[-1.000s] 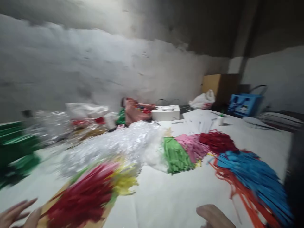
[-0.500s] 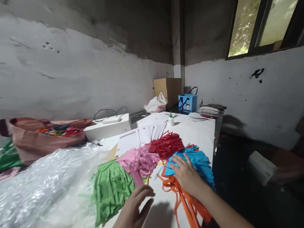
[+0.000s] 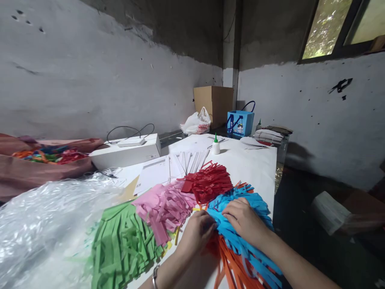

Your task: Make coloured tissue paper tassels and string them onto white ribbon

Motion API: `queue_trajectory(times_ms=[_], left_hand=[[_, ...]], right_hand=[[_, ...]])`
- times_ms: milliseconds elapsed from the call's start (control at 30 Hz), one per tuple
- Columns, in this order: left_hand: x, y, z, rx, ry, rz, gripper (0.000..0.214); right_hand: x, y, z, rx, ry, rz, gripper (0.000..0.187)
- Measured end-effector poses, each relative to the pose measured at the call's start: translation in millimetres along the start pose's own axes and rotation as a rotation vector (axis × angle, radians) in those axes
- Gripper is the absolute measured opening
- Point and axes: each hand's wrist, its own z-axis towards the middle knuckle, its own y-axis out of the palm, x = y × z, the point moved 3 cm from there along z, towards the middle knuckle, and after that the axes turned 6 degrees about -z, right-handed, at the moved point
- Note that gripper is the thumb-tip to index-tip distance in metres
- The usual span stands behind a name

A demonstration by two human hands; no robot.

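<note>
Two hands now meet at the blue tissue-paper fringe [image 3: 231, 238], lower right of centre: my left hand [image 3: 196, 233] has moved up past the pink fringe [image 3: 168, 206], my right hand [image 3: 247, 224] has curled its fingers (pinching or merely resting, I cannot tell), so both work there.

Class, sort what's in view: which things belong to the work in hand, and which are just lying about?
In the work:
- blue strips, under the right hand, with the left hand at their edge
- orange strips, partly beneath the blue
- probably the red, pink and green strips

Apparently lying about:
- green-capped bottle
- blue bag
- white plastic bag
- cardboard box
</note>
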Motion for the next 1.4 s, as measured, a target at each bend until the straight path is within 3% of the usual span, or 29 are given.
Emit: queue_trajectory(times_ms=[333, 500, 667, 1400], left_hand=[[-33.1, 0.7, 2.6, 0.088, -0.133, -0.319, 0.034], [-37.3, 2.6, 6.0, 0.104, -0.155, -0.376, 0.033], [-32.3, 1.3, 6.4, 0.098, -0.159, -0.367, 0.033], [-14.7, -3.2, 5.1, 0.072, -0.064, -0.205, 0.022]], right_hand=[[-14.5, -16.8, -2.0, 0.023, -0.103, -0.010, 0.010], [-21.0, -7.8, -0.2, -0.144, -0.193, -0.050, 0.006], [-10.5, -3.3, -0.6, -0.288, -0.161, -0.096, 0.007], [-0.3, -1.5, 11.1, -0.131, -0.160, -0.068, 0.018]])
